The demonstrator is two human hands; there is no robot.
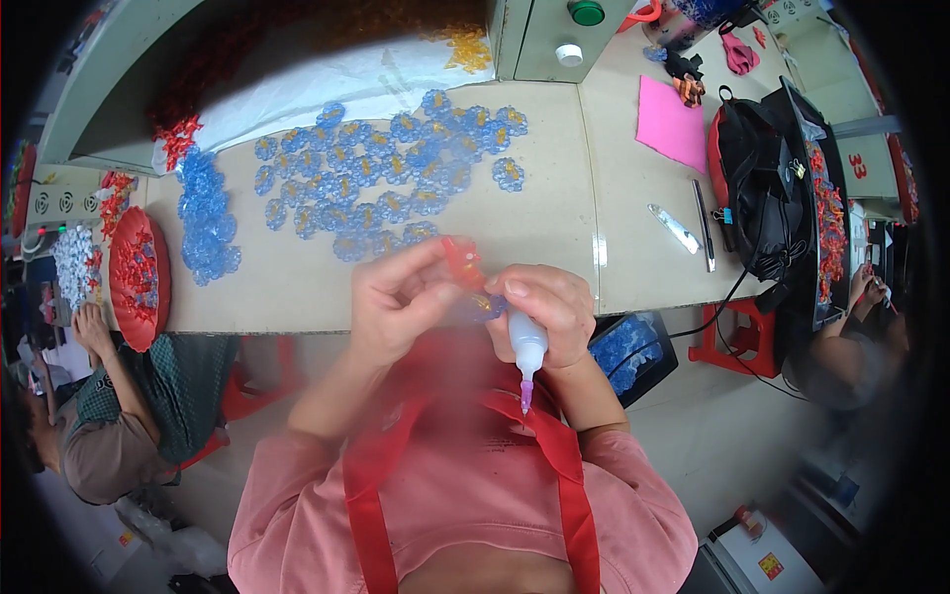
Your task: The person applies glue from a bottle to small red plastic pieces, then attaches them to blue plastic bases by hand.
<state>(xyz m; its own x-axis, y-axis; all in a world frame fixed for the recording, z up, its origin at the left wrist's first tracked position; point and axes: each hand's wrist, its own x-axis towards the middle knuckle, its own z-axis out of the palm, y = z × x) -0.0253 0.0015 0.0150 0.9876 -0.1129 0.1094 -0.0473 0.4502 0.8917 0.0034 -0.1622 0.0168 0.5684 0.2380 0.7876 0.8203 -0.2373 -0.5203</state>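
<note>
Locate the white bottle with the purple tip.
Head view, just right of centre: the white bottle is in the right hand, purple tip toward the picture's lower edge.

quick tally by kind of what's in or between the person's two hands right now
red translucent piece, in the left hand: 1
blue piece with a yellow middle, between the hands: 1
white bottle with a purple tip, in the right hand: 1
total: 3
</note>
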